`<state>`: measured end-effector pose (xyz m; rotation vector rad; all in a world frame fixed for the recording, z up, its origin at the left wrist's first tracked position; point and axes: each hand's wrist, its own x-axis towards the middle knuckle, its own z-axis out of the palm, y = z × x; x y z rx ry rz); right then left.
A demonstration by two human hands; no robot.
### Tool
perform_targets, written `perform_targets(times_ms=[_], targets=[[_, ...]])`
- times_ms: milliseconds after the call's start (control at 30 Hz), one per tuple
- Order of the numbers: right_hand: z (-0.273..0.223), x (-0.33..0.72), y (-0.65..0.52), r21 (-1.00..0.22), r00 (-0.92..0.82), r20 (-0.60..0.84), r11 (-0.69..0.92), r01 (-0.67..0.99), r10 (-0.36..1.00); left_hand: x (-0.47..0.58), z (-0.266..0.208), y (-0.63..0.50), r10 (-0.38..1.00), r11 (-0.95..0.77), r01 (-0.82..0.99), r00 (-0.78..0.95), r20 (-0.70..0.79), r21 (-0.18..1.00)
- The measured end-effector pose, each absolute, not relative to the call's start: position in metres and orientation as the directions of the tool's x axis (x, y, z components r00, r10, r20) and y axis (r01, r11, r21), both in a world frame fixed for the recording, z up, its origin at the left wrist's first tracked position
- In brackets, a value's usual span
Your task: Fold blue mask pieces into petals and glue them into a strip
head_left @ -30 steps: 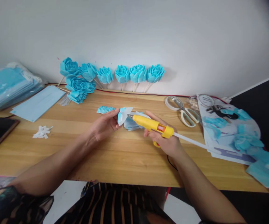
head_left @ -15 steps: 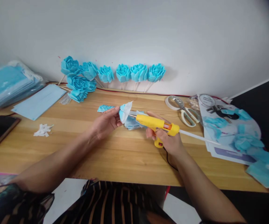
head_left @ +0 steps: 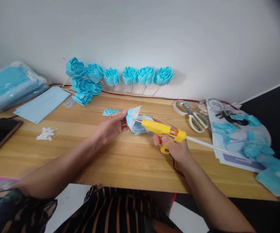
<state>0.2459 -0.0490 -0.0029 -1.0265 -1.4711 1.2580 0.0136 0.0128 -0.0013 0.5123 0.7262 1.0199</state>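
Between the thumb and fingers of my left hand [head_left: 114, 127] is a pale blue and white fabric petal [head_left: 132, 117], its white side turned to the right. My right hand [head_left: 175, 145] is wrapped round the handle of a yellow glue gun [head_left: 161, 128]. The gun's metal nozzle points left and meets or nearly meets the petal; I cannot tell which. A long white glue stick [head_left: 203, 142] runs out of its back end. Behind both hands lies a stack of light blue petals [head_left: 140, 131], partly hidden. A strip of blue pieces [head_left: 109, 112] rests beyond my left hand.
Several blue fabric roses [head_left: 145, 75] on sticks lean against the wall. Scissors [head_left: 195, 121], a tape roll [head_left: 178, 108] and a littered paper sheet [head_left: 232, 152] lie right. At left are blue sheets [head_left: 41, 105], a plastic-wrapped pack [head_left: 11, 85], white scraps [head_left: 46, 133] and a phone [head_left: 1, 137].
The petal in my left hand has turned slightly, showing more of its side to the nozzle. The glue gun has barely moved. The whole view has shifted a little.
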Motion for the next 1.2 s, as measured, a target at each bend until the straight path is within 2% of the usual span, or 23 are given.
perform_targets(times_ms=[167, 300, 367, 433, 500, 567, 667, 800, 900, 1033, 1133, 1200], targets=[[-0.001, 0.244, -0.049, -0.992, -0.218, 0.123, 0.123, -0.013, 0.968, 0.013, -0.001, 0.013, 0.893, 0.447, -0.575, 0.334, -0.301, 0.686], [-0.005, 0.246, -0.048, -0.991, -0.218, 0.126, 0.134, 0.021, 0.968, 0.013, -0.001, 0.014, 0.893, 0.447, -0.574, 0.337, -0.299, 0.686], [-0.002, 0.248, -0.049, -0.985, -0.193, 0.133, 0.151, 0.082, 0.972, 0.013, -0.001, 0.015, 0.895, 0.443, -0.573, 0.334, -0.297, 0.69], [0.006, 0.254, -0.05, -0.951, -0.155, 0.143, 0.179, 0.252, 0.977, 0.012, -0.001, 0.016, 0.898, 0.438, -0.577, 0.327, -0.296, 0.69], [0.017, 0.264, -0.051, -0.819, -0.14, 0.176, 0.224, 0.529, 0.974, 0.01, -0.001, 0.018, 0.902, 0.43, -0.586, 0.316, -0.295, 0.687], [0.024, 0.281, -0.051, -0.588, -0.187, 0.222, 0.284, 0.757, 0.957, 0.009, -0.002, 0.018, 0.91, 0.413, -0.6, 0.303, -0.284, 0.685], [0.019, 0.314, -0.051, -0.36, -0.3, 0.175, 0.344, 0.867, 0.938, 0.009, -0.002, 0.017, 0.917, 0.393, -0.593, 0.306, -0.255, 0.702], [0.009, 0.353, -0.055, -0.259, -0.308, 0.027, 0.305, 0.916, 0.951, 0.013, -0.002, 0.012, 0.92, 0.353, -0.513, 0.342, -0.191, 0.783], [0.02, 0.364, -0.057, -0.316, -0.376, -0.017, 0.351, 0.881, 0.927, 0.015, -0.002, 0.008, 0.928, 0.281, -0.432, 0.351, -0.128, 0.857], [0.045, 0.34, -0.054, -0.436, -0.302, 0.1, 0.314, 0.843, 0.948, 0.018, -0.002, 0.004, 0.939, 0.182, -0.338, 0.339, -0.061, 0.923], [0.05, 0.299, -0.045, -0.698, -0.26, 0.055, 0.223, 0.68, 0.964, 0.018, -0.002, 0.002, 0.939, 0.148, -0.306, 0.343, -0.036, 0.941], [0.046, 0.272, -0.035, -0.821, -0.281, 0.058, 0.206, 0.532, 0.958, 0.018, -0.002, 0.002, 0.939, 0.133, -0.288, 0.342, -0.028, 0.948]])
